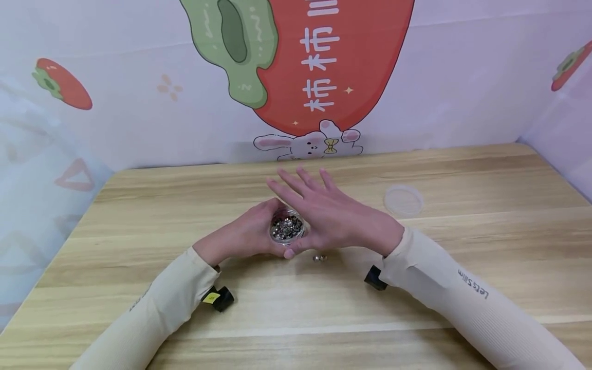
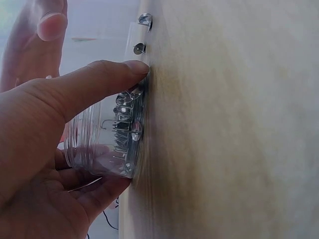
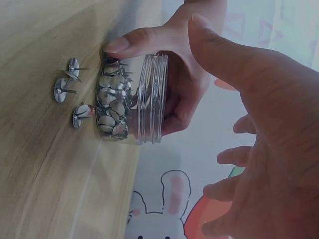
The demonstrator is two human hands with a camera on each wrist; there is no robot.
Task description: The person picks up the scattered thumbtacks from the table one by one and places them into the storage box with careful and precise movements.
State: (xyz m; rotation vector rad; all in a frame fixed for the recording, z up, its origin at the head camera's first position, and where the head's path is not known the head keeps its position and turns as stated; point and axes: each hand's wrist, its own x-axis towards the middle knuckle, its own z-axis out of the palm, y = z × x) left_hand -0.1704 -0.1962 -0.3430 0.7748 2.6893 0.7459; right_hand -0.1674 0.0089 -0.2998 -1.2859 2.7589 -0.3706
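A clear, open-topped plastic jar (image 1: 287, 227) stands on the table, its lower part filled with silvery thumbtacks (image 3: 113, 102). My left hand (image 1: 250, 231) grips the jar from the left, the thumb on the near side and the fingers curled behind. Over the jar's right side hovers my right hand (image 1: 335, 216), fingers spread and straight, with nothing held. In the right wrist view its thumb stays apart from the jar's rim. Several loose thumbtacks (image 3: 61, 90) lie on the wood just right of the jar.
A round clear lid (image 1: 403, 200) lies on the wooden table (image 1: 296, 313), at the back right. Behind the table hangs a printed cloth (image 1: 152, 113). A black wrist camera (image 1: 376, 278) sits under the right sleeve, another (image 1: 224, 299) under the left.
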